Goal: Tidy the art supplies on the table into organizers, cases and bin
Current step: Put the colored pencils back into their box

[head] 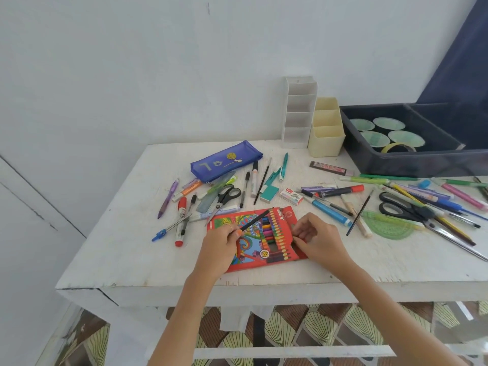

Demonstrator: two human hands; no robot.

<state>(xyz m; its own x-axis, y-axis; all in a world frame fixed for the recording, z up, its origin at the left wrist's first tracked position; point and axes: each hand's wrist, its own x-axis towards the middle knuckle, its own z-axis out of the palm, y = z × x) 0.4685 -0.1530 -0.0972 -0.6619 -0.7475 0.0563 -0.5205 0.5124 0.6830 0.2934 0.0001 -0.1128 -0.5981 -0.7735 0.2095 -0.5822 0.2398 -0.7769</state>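
A red box of coloured pencils (253,249) lies flat near the table's front edge. My left hand (220,247) pinches a black pencil (257,220) that slants up to the right over the box. My right hand (317,237) grips the box's right edge with curled fingers. A blue zip pencil case (224,161) lies behind them. At the back stand a white tiered organizer (298,112) and a cream organizer (326,128). A dark blue bin (412,162) sits at the back right.
Pens, markers, a ruler and black scissors (228,194) are scattered left of centre. Larger scissors (404,207), a green protractor (390,225), brushes and several pens crowd the right side. The bin holds green cups and a tape roll (398,147). A staple box (291,196) lies mid-table.
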